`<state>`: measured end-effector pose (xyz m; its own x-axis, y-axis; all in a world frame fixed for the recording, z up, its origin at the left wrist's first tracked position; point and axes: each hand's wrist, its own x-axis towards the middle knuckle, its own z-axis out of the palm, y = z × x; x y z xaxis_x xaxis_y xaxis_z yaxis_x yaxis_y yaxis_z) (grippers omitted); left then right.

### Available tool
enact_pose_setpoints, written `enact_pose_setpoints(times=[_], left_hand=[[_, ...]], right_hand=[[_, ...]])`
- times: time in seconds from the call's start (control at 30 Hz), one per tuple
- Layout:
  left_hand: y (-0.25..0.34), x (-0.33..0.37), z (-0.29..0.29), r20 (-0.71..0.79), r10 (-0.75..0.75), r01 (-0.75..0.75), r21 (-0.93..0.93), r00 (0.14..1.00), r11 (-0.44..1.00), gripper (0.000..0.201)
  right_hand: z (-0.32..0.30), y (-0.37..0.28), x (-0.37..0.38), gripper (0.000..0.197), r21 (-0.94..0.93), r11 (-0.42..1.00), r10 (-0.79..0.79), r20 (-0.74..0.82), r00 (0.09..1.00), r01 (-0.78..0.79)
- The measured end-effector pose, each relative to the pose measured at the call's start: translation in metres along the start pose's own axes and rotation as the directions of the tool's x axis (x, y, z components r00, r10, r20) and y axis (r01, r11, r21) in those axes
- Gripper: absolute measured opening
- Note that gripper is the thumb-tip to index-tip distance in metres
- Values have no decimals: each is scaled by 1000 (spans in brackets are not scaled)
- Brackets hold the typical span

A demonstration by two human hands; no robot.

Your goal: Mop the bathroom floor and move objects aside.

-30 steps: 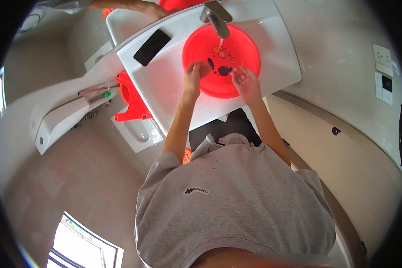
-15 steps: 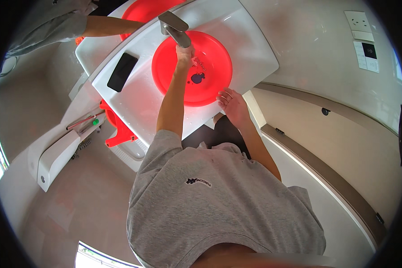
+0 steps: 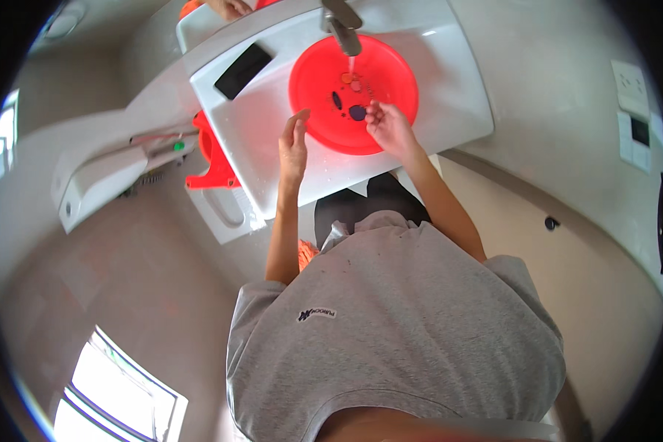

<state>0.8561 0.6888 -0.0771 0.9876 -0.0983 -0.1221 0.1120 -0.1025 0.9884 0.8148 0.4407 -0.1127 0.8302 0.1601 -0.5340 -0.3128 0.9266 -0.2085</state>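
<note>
A round red basin point(image 3: 324, 131) with printed pictures on its bottom sits in the white sink point(image 3: 449, 88). Above it, the metal faucet point(image 3: 345, 35) pours a thin stream of water point(image 3: 351, 65) into the basin. My left hand point(image 3: 293, 151) is by the basin's left rim, fingers stretched and thumb apart, holding nothing. Over the right front part of the basin is my right hand point(image 3: 392, 131), its fingers loosely bent and apart, with nothing seen in them. Whether either hand touches the rim I cannot tell.
A black phone point(image 3: 243, 71) lies on the sink's left ledge, below a mirror. Left of the sink are a red plastic item point(image 3: 217, 173) and a white wall-mounted unit point(image 3: 99, 188). A switch panel point(image 3: 633, 136) is on the right wall.
My left hand has let go of the faucet and come back to the basin's left rim. Water now runs. My right hand has moved in over the basin. The view has shifted.
</note>
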Motion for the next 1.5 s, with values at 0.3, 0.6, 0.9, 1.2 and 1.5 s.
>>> enact_pose_setpoints(times=[0.3, 0.6, 0.9, 1.2, 1.5], left_hand=[[-4, -276, -103, -605, -447, 261, -374, 659, 890, 50], [-46, -673, 87, -482, -744, 308, -874, -463, 376, 77], [-40, -718, 101, -431, -669, 140, -885, -605, 444, 79], [-74, -817, 152, -210, -592, -115, -879, -778, 463, 83], [-232, -820, 29, 5, -929, -338, -932, -371, 130, 84]], right_hand=[[-13, -42, 134, 22, -671, 741, -66, -106, 992, -23], [-7, -28, 161, 15, -897, 354, -182, 212, 960, 265], [11, -28, 159, 17, -877, 188, -383, 349, 855, 442], [-10, -47, 109, 54, -886, 464, -25, 4, 1000, 15], [-36, -114, -11, 59, -930, 364, -69, 14, 998, 38]])
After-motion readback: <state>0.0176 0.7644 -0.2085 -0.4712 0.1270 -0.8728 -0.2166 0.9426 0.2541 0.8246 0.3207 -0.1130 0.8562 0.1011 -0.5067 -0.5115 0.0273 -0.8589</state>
